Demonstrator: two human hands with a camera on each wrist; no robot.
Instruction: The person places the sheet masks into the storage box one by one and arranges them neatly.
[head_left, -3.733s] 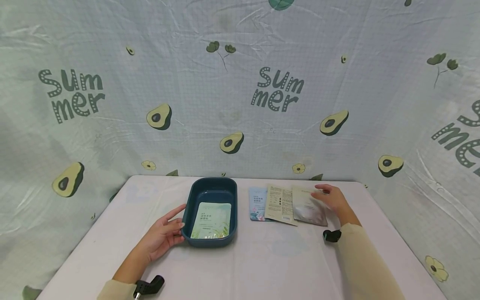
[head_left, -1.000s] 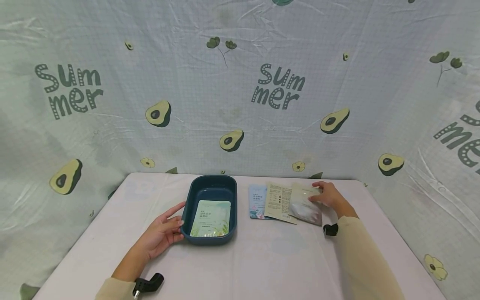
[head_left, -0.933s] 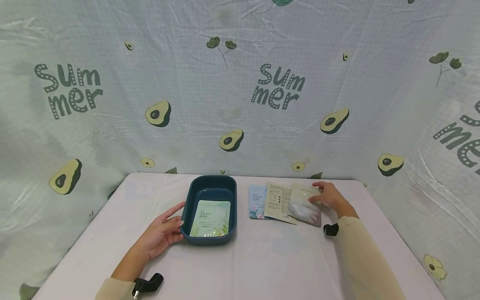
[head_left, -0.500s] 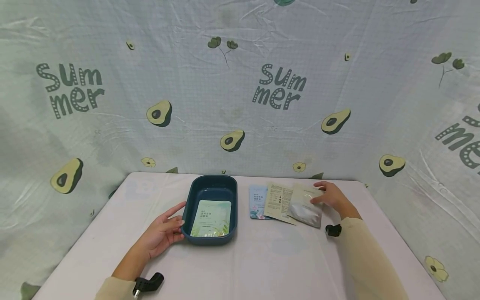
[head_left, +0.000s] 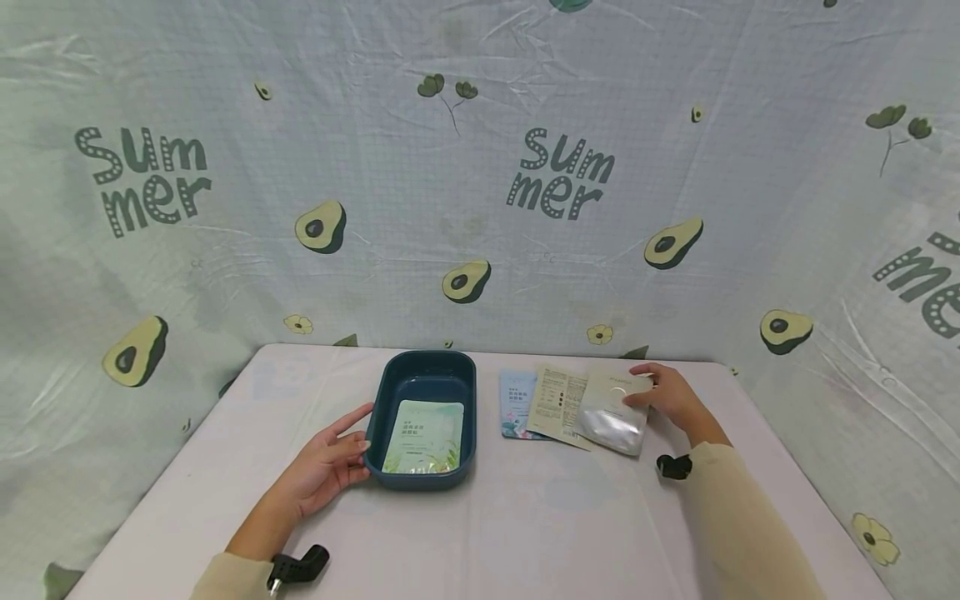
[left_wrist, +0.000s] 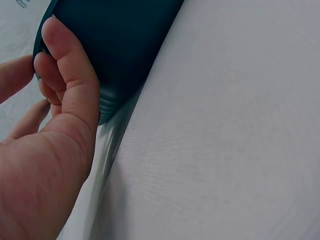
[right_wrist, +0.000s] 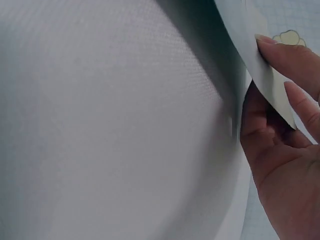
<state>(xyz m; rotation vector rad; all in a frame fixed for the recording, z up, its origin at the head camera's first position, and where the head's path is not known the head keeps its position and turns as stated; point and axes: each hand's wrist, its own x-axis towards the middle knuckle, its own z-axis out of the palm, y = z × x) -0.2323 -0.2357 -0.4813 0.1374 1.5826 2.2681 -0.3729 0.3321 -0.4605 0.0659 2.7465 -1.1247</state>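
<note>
At the right end of the row, my right hand pinches the edge of a pale beige and silver face mask packet. In the right wrist view, that packet rises off the table between thumb and curled fingers. It overlaps a cream packet printed with small text, which in turn partly covers a light blue one. My left hand holds the left rim of a dark blue tray; in the left wrist view its fingers lie against the outer wall. Inside the tray lies a pale green packet.
A white cloth covers the table. Behind it and along the sides hangs a pale curtain printed with avocados and lettering. Black wrist cameras sit on both wrists, the left camera close to the tabletop.
The beige and silver packet has shifted slightly left since the oldest frame, and its shine has changed as it tilts. My left hand and the tray have stayed in place.
</note>
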